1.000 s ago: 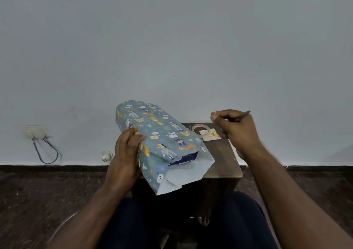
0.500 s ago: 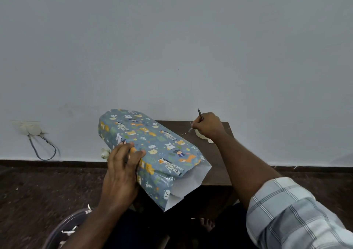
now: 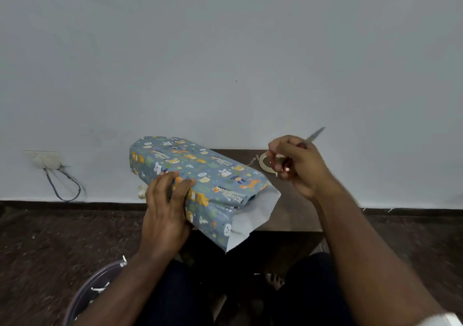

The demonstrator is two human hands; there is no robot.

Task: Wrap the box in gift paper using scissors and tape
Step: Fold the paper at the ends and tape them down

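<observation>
on small brown table (image 3: pixel 295 215) sits box (image 3: pixel 200 178), gift paper around it, near end unsealed. my left hand (image 3: pixel 166 208) rests on its side, fingers straight. my right hand (image 3: pixel 298 165) grips scissors (image 3: pixel 314 135) above tape roll (image 3: pixel 265 163).

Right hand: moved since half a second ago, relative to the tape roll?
Yes. The right hand with the scissors has pulled back toward the person and now sits over the tape roll, blades pointing up-right.

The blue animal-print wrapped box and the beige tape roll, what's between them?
Head view: only bare dark wooden table between wrapped box and tape roll.
</observation>
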